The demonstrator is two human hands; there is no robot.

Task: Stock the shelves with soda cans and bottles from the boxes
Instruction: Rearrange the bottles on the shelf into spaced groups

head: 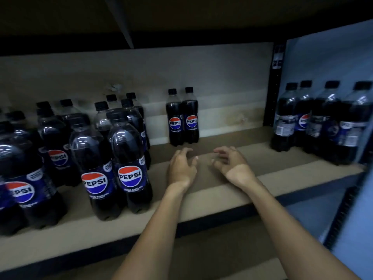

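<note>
Dim shelf (210, 203); Pepsi bottles (129, 168) cut off at left edge. Left hand (181, 168) and right hand (232, 165) loosely curled, each grip empty.

"PEPSI" reads on the round red, white and blue logos of the two bottles (182, 122) at frame centre, with "ZERO SUGAR" beneath. The front bottles (113, 178) at lower left carry the same. Print on the right-hand bottles (302, 120) is too blurred to read.

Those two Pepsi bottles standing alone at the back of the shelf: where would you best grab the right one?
Probably around the neck just under the cap, reaching in from the front. The right bottle stands upright against its neighbour and near the back wall, so its body is hard to wrap, but the narrow necks leave a gap for a grip.
</note>
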